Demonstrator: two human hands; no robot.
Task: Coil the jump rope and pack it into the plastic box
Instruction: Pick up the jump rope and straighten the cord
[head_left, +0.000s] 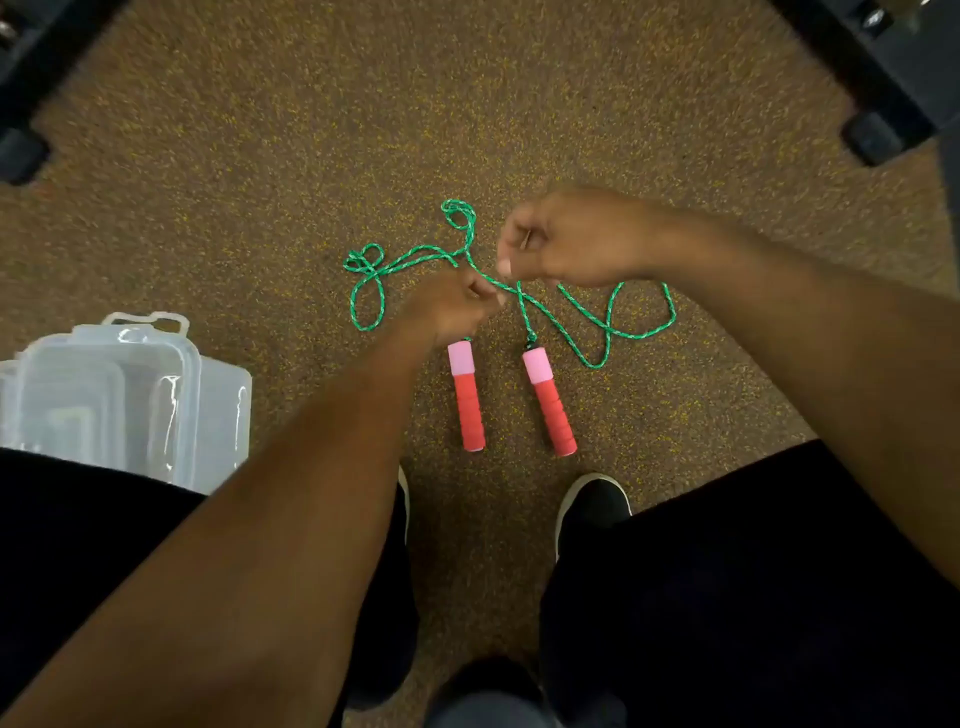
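A green jump rope (613, 332) lies in loose tangled loops on the speckled brown carpet. Its two red and pink handles lie side by side, the left handle (466, 397) and the right handle (548, 401), pointing toward me. My left hand (451, 307) pinches the rope just above the left handle. My right hand (566, 240) is curled and grips the rope where it runs up toward a small loop (460, 214). The clear plastic box (114, 395) stands at my left, partly hidden behind my knee.
My two black shoes (592, 506) stand just below the handles, and my dark trousers fill the lower corners. Black equipment feet (878, 137) sit at the far right and another at the far left (21, 156).
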